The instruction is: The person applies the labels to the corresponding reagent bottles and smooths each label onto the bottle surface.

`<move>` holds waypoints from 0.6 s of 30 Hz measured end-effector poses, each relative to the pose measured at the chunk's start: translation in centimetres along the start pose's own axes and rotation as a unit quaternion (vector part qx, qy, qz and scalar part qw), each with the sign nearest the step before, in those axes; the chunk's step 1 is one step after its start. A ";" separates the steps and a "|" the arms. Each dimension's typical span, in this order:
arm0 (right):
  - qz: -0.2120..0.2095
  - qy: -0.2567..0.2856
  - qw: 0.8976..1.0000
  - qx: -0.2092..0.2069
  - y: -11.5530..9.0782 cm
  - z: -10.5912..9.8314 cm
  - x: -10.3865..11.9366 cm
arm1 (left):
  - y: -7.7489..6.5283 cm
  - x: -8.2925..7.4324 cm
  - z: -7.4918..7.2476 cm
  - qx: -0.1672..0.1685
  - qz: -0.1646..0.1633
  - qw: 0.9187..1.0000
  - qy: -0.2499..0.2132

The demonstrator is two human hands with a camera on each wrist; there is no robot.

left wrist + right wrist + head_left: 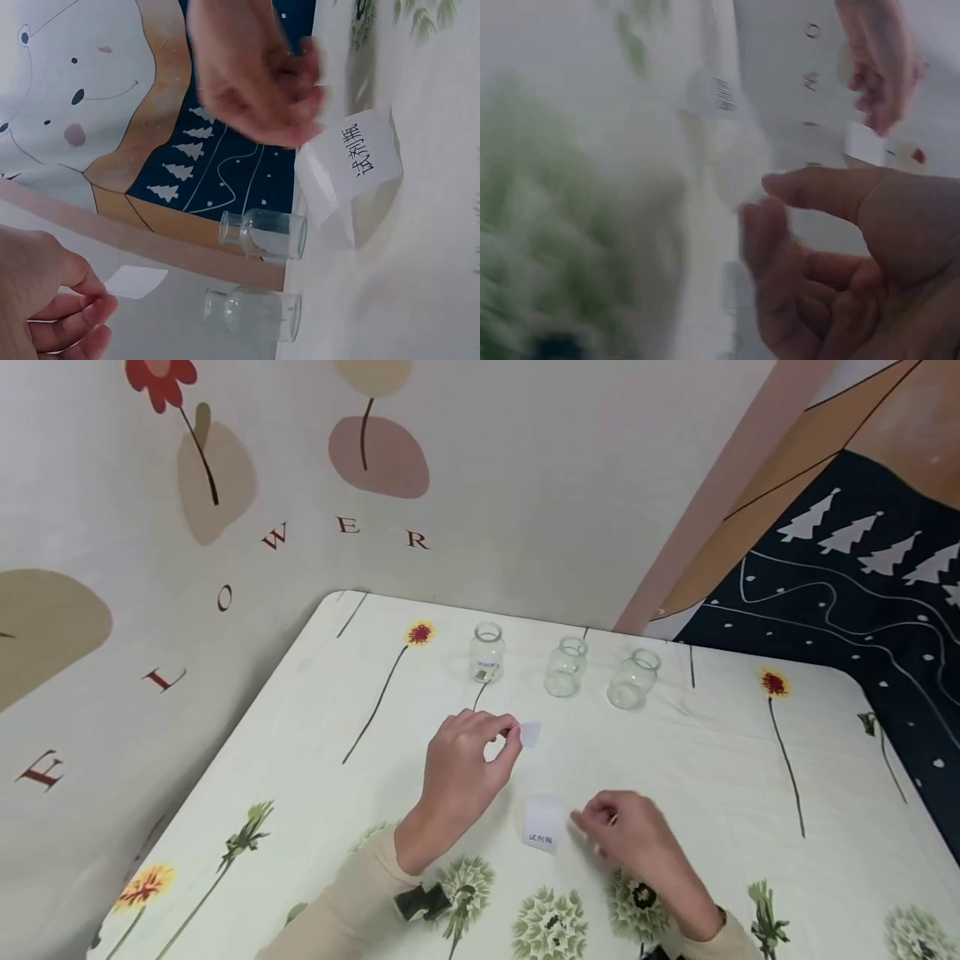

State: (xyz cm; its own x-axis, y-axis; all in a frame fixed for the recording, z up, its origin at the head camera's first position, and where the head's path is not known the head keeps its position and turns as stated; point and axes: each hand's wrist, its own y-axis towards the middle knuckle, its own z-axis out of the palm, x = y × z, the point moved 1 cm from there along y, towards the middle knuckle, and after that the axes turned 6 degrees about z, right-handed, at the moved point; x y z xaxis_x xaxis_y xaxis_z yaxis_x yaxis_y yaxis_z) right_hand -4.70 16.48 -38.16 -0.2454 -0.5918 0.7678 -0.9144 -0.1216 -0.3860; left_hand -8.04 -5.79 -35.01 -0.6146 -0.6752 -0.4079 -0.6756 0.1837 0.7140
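- A small white paper label is held by one edge in the left hand, pinched between thumb and fingers above the table; most of its face is left uncovered, presumably so that little of it is touched.
- A white curled sheet with dark handwritten characters is laid below, between the hands, apparently for easy reach.
- The right hand is held just beside the sheet, fingers bent; whether anything is pinched cannot be told through the blur.
- Three clear glass jars are stood beyond, probably to leave working room; lettering is seen on the leftmost.
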 end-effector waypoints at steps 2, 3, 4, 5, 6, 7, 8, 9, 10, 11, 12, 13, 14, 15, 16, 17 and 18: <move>-0.016 0.030 0.999 -0.036 -0.4 -0.6 1.0 | 0.1 -0.5 0.2 -0.004 0.020 1.000 0.014; -0.023 0.063 0.997 -0.040 -0.4 -0.9 1.6 | 0.1 -0.8 0.3 -0.006 0.034 0.999 0.022; -0.035 0.097 0.994 -0.037 -0.4 -1.0 2.3 | 0.2 -1.0 0.4 -0.010 0.051 0.998 0.030; -0.044 0.134 0.989 -0.031 -0.3 -1.0 2.8 | 0.2 -1.4 0.5 -0.013 0.071 0.997 0.038; -0.045 0.169 0.984 -0.027 -0.3 -1.0 3.4 | 0.2 -1.7 0.6 -0.018 0.092 0.994 0.047; -0.048 0.194 0.979 -0.026 -0.2 -0.9 3.8 | 0.2 -2.0 0.8 -0.022 0.113 0.992 0.055; -0.048 0.213 0.975 -0.028 -0.1 -0.8 4.1 | 0.1 -2.3 0.9 -0.026 0.131 0.989 0.064; -0.048 0.231 0.971 -0.034 -0.1 -0.7 4.3 | 0.1 -2.6 1.1 -0.030 0.148 0.986 0.072; -0.050 0.246 0.967 -0.042 0.0 -0.6 4.4 | 0.1 -2.8 1.2 -0.035 0.162 0.983 0.078; -0.051 0.260 0.963 -0.052 0.1 -0.6 4.5 | 0.0 -3.0 1.4 -0.037 0.176 0.980 0.084; -0.054 0.271 0.959 -0.061 0.1 -0.6 4.5 | -0.1 -3.1 1.5 -0.038 0.187 0.978 0.087; -0.057 0.278 0.956 -0.070 0.2 -0.5 4.5 | -0.1 -3.2 1.6 -0.037 0.196 0.976 0.091; -0.058 0.284 0.954 -0.077 0.2 -0.5 4.5 | -0.2 -3.3 1.7 -0.036 0.204 0.974 0.093; -0.061 0.287 0.952 -0.082 0.2 -0.6 4.4 | -0.3 -3.3 1.8 -0.033 0.212 0.972 0.095; -0.065 0.286 0.952 -0.087 0.3 -0.6 4.4 | -0.4 -3.4 1.9 -0.028 0.215 0.972 0.092; -0.070 0.281 0.953 -0.091 0.3 -0.7 4.3 | -0.5 -3.4 1.9 -0.019 0.211 0.974 0.084; -0.075 0.274 0.954 -0.096 0.2 -0.8 4.1 | -0.5 -3.4 1.9 -0.007 0.199 0.977 0.069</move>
State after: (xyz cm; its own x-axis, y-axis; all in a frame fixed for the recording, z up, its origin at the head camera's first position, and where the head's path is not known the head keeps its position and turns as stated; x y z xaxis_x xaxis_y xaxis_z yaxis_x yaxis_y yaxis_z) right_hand -6.20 14.64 -34.66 -0.1895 -0.0677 0.9795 -0.9819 0.0078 -0.1894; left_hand -6.41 -2.23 -35.08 -0.7664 -0.6421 -0.0153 -0.3874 0.4431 0.8084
